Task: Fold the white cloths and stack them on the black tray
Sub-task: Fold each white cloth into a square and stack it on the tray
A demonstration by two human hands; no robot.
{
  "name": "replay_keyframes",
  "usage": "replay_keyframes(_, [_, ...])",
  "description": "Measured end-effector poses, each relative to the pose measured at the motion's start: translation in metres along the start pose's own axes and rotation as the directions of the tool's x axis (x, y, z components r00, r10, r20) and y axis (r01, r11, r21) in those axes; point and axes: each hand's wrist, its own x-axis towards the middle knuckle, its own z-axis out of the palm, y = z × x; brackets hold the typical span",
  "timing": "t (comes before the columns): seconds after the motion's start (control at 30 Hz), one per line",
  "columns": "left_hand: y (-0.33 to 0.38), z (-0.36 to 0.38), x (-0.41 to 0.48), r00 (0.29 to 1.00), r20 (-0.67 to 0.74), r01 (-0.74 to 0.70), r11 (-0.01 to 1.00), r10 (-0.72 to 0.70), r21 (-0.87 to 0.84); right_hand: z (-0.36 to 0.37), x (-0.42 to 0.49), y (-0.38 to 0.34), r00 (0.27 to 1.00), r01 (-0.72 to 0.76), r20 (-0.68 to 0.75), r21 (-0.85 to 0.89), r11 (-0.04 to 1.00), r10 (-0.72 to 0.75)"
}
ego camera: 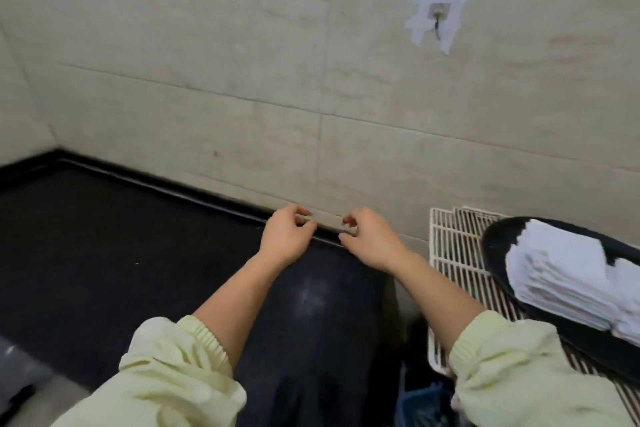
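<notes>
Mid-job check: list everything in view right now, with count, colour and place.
folded cloths: one stack, white, on the tray at right
tray: one, black, on the wire rack
wire rack: at least one, white, right of the counter
counter: one, black, against the wall
wall: beige tiles, behind the counter
hook: one, metal, taped to the wall with white strips
left hand: fingers curled, nothing visible in it, over the counter's back edge
right hand: likewise, beside the left hand
</notes>
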Motion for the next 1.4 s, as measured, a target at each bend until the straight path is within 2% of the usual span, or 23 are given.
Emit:
replay_keyframes(0.17, [-0.1,-0.098,-0.021,0.988,-0.129,0.099,0.986,-0.082,0.131,0.082,0.008,-0.106,0.977,0.173,0.136,-0.074,0.982,-0.162])
replay_keyframes(0.27, [-0.172,-0.16,-0.044,0.971,-0.185,0.185,0.963,-0.15,0.194,0.13,0.0,-0.184,0.952,0.257,0.185,-0.049,0.965,-0.244])
replay_keyframes(0.57, [-0.335,-0.346,-0.127,0.852,-0.413,0.425,0.886,-0.323,0.184,0.262,-0.03,-0.4,0.814,0.508,0.348,-0.037,0.861,-0.465])
replay_keyframes(0.73, [-0.399,-0.443,-0.183,0.731,-0.547,0.559,0.817,-0.407,0.14,0.316,-0.049,-0.519,0.682,0.658,0.408,0.021,0.753,-0.607])
replay_keyframes(0.93, [-0.462,-0.534,-0.244,0.546,-0.676,0.677,0.736,-0.495,0.008,0.379,-0.073,-0.643,0.497,0.8,0.445,0.098,0.592,-0.745])
replay_keyframes(1.03, [-0.492,-0.572,-0.265,0.464,-0.714,0.717,0.696,-0.524,-0.044,0.41,-0.08,-0.697,0.426,0.834,0.463,0.131,0.535,-0.777])
replay_keyframes(1.07, [-0.496,-0.577,-0.267,0.457,-0.719,0.717,0.696,-0.523,-0.05,0.411,-0.081,-0.705,0.419,0.834,0.465,0.141,0.533,-0.78])
replay_keyframes(1.2, [-0.543,-0.633,-0.281,0.347,-0.773,0.748,0.654,-0.531,-0.113,0.458,-0.085,-0.786,0.311,0.866,0.464,0.22,0.448,-0.829])
replay_keyframes(1.4, [-0.62,-0.714,-0.296,0.213,-0.793,0.792,0.576,-0.57,-0.202,0.53,-0.089,-0.906,0.175,0.891,0.503,0.284,0.354,-0.846])
